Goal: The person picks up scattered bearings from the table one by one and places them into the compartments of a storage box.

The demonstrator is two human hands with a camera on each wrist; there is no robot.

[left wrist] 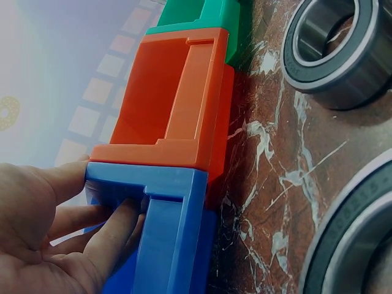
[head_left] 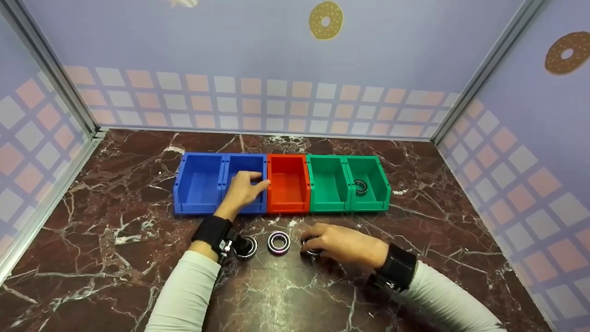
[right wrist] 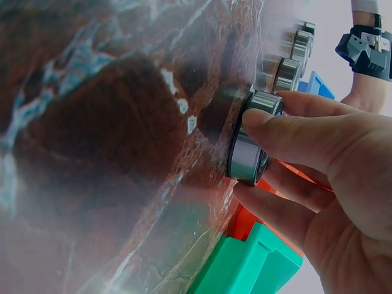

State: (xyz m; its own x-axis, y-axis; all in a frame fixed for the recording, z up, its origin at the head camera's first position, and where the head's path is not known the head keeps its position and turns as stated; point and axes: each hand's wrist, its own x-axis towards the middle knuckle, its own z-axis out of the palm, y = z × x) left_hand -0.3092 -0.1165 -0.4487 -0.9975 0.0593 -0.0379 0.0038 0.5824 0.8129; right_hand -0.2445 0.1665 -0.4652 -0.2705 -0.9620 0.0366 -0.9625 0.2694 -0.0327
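My right hand (head_left: 343, 242) grips a steel ball bearing (right wrist: 248, 153), thumb on one side and fingers around it, low at the marble table. In the head view, the fingers partly cover that bearing. My left hand (head_left: 243, 191) reaches into the second blue bin (left wrist: 174, 190). Its thumb lies at the rim beside the red bin (head_left: 289, 184), and its other fingers curl inside the blue wall, fingertips hidden. Between the hands lies another bearing (head_left: 279, 243), flat on the table. A further bearing (head_left: 245, 247) sits beside the left wrist, partly covered by the wrist camera.
Five bins stand joined in a row: a blue bin (head_left: 200, 184) at the left end, then the second blue, red, a green bin (head_left: 329, 184) and another green bin (head_left: 375, 173). A bearing (head_left: 361, 186) lies in the last one. Patterned panels (head_left: 276, 46) enclose the table (head_left: 115, 276).
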